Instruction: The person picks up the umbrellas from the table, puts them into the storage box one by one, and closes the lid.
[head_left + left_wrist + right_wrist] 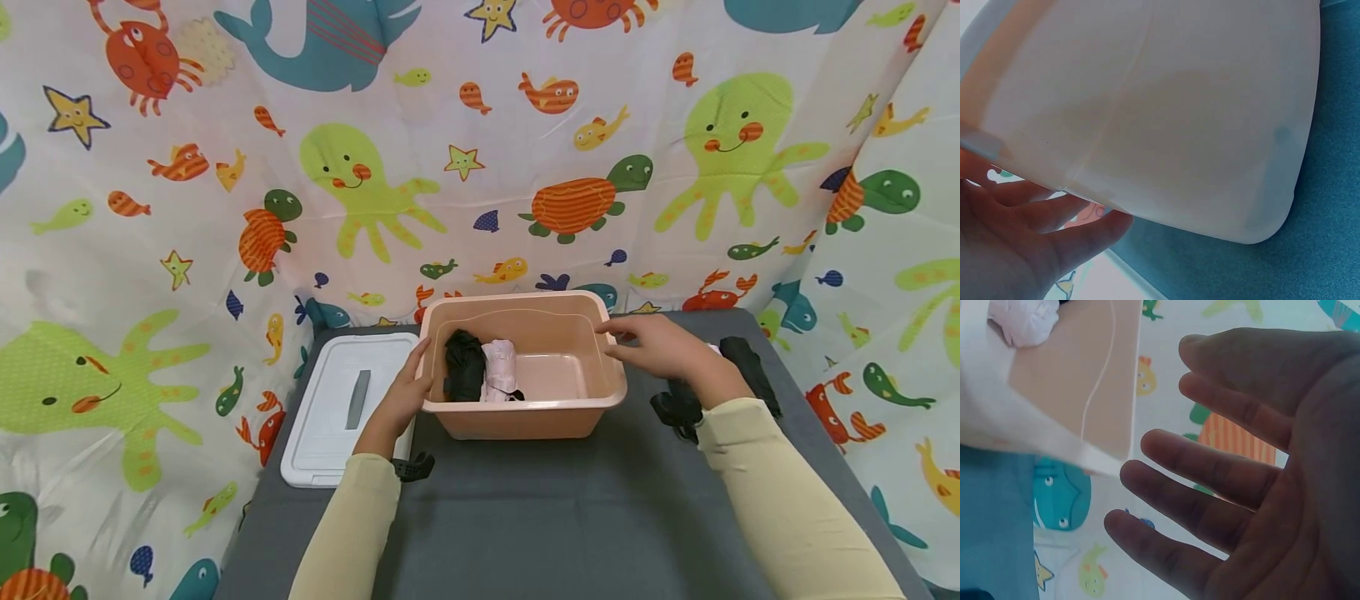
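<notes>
A peach plastic bin stands at the back middle of the table. Inside it, toward the left end, lie a black rolled fabric bundle and a pale pink one, side by side. My left hand touches the bin's left side; in the left wrist view its fingers lie fairly straight along the bin's edge. At the right rim hovers my right hand. Its fingers are extended and spread in the right wrist view, holding nothing. Whether a fingertip touches the rim, I cannot tell.
Left of the bin, a white lid with a grey handle lies on the dark grey table. Black fabric items lie at the right, partly hidden behind my right wrist. A sea-animal patterned curtain hangs behind the table.
</notes>
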The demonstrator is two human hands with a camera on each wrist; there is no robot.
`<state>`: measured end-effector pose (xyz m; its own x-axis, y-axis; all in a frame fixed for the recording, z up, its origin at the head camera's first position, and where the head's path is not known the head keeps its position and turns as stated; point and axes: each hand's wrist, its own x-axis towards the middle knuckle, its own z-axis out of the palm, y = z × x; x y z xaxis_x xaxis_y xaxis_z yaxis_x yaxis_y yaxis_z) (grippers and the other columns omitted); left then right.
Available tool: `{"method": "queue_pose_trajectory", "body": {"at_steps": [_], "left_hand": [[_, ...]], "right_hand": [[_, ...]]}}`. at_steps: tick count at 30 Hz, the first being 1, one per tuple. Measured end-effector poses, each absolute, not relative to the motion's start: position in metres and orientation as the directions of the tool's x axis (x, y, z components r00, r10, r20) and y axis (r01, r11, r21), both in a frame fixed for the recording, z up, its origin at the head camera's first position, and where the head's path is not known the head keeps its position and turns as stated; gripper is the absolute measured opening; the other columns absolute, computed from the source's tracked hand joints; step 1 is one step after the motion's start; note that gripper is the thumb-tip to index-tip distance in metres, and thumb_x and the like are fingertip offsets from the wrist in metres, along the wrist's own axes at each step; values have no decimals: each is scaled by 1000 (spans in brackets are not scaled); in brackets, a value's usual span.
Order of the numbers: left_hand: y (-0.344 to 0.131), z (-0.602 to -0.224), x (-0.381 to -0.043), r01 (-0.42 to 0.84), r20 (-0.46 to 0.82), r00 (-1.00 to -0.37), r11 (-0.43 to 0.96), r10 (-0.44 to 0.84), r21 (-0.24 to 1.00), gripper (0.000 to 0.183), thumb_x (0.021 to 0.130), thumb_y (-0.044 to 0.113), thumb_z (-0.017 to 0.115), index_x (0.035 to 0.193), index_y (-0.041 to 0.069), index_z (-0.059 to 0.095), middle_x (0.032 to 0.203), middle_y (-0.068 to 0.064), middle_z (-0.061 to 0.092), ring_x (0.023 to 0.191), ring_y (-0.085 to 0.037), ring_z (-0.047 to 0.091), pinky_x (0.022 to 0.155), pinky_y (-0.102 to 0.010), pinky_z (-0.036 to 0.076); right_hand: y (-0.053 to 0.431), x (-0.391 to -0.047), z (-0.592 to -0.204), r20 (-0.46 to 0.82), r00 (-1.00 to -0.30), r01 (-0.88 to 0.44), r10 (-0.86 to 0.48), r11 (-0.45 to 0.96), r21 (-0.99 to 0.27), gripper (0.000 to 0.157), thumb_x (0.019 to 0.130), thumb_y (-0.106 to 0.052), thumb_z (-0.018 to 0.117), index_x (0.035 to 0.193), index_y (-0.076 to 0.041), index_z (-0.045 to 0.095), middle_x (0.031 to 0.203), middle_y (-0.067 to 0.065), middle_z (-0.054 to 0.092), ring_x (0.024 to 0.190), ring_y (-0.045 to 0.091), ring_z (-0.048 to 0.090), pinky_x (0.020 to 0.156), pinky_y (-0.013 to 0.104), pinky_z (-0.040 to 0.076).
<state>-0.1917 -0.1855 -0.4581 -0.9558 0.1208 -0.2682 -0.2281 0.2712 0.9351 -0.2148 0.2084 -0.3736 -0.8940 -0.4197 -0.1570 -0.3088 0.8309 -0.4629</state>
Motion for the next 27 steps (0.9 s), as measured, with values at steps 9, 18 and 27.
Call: {"method": "queue_pose_trajectory", "body": {"at_steps": [9, 18, 27], "left_hand": [[-189, -476, -198, -214, -251, -962, 273, 107, 938, 73, 93, 2, 37, 155, 35, 16, 162, -11, 11, 143, -39, 27, 105, -62, 35], [-192, -493, -205, -204, -232, -969, 263, 81, 943, 72, 94, 4, 39, 152, 42, 20, 161, -7, 16, 142, -37, 29, 105, -62, 36], [-188, -468, -198, -244, -277, -952, 227, 129, 943, 75, 92, -2, 37, 156, 31, 14, 162, -13, 10, 144, -43, 24, 106, -63, 33]], "right_hand": [[235, -210, -373, -140, -918, -269, -372, 841, -470, 48, 93, -32, 61, 136, -13, 55, 135, 16, 57, 117, 36, 55, 90, 55, 51], [263, -209, -381, -131, -940, -233, -316, 871, -431, 49, 92, -34, 61, 135, -11, 55, 136, 22, 54, 122, 42, 51, 95, 63, 44], [282, -208, -390, -149, -947, -208, -285, 896, -391, 57, 92, -33, 60, 141, -7, 47, 142, 29, 45, 127, 48, 43, 100, 67, 36]]}}
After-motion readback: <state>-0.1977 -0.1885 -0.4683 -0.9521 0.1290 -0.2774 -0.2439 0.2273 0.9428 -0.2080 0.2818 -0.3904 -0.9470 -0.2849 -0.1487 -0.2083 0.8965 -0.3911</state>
